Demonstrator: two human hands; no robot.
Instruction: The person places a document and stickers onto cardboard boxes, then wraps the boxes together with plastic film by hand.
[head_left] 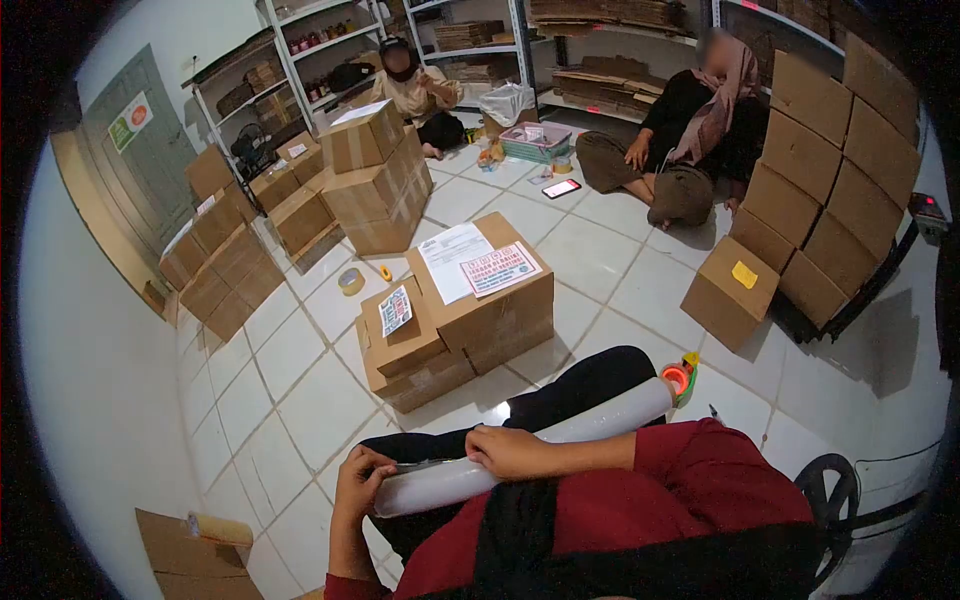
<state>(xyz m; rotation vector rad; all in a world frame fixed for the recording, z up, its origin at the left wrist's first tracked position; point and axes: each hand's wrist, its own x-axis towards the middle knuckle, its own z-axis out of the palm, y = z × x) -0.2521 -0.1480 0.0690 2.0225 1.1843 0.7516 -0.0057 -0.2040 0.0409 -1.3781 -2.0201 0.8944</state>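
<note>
A long roll of whitish plastic wrap lies slantwise across my lap, over my black-clad legs. My left hand is closed at the roll's left end, its fingers curled over the film's edge. Further along the roll, my right hand is closed with its fingertips pinched on the film. In front of my knees stand a taped cardboard box with a paper sheet and a red-printed label on top, and a smaller box with a black-and-red sticker.
A tape dispenser sits by the roll's right end. Tape and a yellow cutter lie beyond the boxes. Stacked cartons stand right, more cartons left. Two people sit near the shelves; a phone lies between them.
</note>
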